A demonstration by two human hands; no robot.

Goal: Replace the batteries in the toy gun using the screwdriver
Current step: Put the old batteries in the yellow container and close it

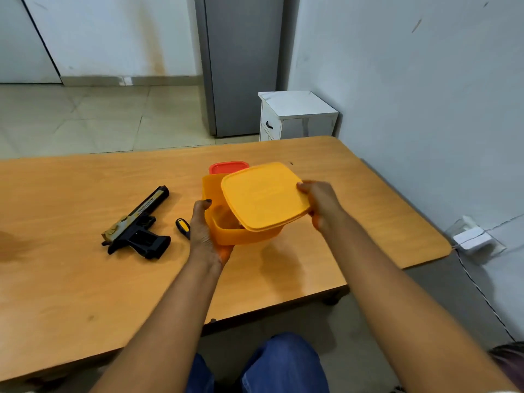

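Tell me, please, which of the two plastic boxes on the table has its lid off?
The yellow box, held by the left hand; the right hand holds its lid. The red box behind stays closed.

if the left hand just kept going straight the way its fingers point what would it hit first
The left hand grips the near-left side of the yellow box, fingers pointing toward the far table edge. Straight on, it would probably slide along that wall first; beyond lies the red container, though depth is unclear.

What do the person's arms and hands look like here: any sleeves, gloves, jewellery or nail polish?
Both forearms are bare, with no sleeve in view. The left hand and right hand wear no gloves, and no rings, watch or bracelets show. The left thumb has a dark-painted nail. Blue trousers cover the knees below.
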